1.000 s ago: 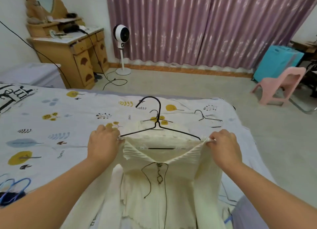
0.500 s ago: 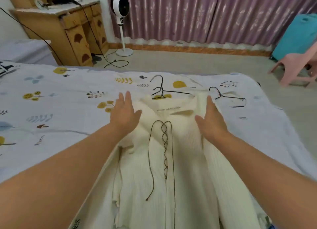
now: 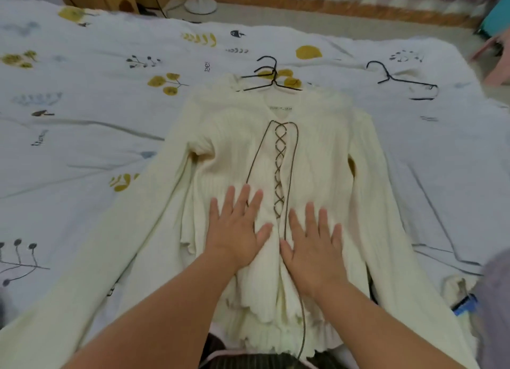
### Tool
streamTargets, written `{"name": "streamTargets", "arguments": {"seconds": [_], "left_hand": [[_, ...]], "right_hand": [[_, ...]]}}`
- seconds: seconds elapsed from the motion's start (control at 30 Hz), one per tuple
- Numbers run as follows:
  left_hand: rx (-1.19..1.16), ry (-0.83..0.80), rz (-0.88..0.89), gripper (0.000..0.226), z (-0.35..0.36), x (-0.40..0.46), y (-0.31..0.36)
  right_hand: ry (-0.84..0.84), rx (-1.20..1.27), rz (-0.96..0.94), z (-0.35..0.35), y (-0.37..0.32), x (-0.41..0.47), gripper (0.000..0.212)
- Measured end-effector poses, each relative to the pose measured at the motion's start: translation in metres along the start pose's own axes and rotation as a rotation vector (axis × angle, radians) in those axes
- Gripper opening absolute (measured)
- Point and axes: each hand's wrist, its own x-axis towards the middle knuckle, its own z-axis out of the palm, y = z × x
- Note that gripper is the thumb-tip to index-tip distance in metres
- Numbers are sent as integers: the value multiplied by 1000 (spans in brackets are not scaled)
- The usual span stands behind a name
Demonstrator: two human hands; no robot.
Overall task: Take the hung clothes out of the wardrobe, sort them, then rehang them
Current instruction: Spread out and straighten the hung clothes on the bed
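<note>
Here, a cream ribbed knit top with brown lacing [image 3: 278, 153] is being pressed flat on the patterned bedsheet [image 3: 82, 125] by the left hand [image 3: 237, 230] and right hand [image 3: 311, 241], fingers spread. Black wire hangers [image 3: 271, 77] are lying at twelve o'clock, so rehanging is judged outstanding.

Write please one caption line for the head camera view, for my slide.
Both hands, left hand and right hand, press flat on a cream lace-up sweater spread on the bed, black hangers beyond its collar.
</note>
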Motion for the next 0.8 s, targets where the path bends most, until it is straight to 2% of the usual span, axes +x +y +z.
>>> {"name": "streamTargets", "arguments": {"seconds": [0.13,0.2,0.27,0.3,0.4,0.53,0.63,0.73,0.8], "left_hand": [[-3,-212,-21,68,-32,1,5],[-18,-261,-20,67,-51,-11,9],[-32,-284,-35,62,-67,-34,12],[-30,-304,-34,59,-75,-49,14],[-6,-387,18,48,-105,-97,18],[-129,-475,62,46,-157,-159,25],[-138,-454,78,44,-182,-211,34],[-153,-412,99,37,-200,-269,48],[-138,-416,125,35,-213,-311,56]], "right_hand": [[-265,-2,17,-39,-3,4,60],[-314,-12,-20,-62,-8,-7,43],[-316,82,5,-79,-15,-32,23],[-325,136,19,-87,-18,-50,22],[-349,165,3,-114,-23,-105,29],[-321,192,-3,-159,-17,-177,33],[-293,150,-42,-186,-14,-234,27],[-289,122,-53,-202,-11,-293,8],[-328,104,-46,-206,-10,-333,12]]}}
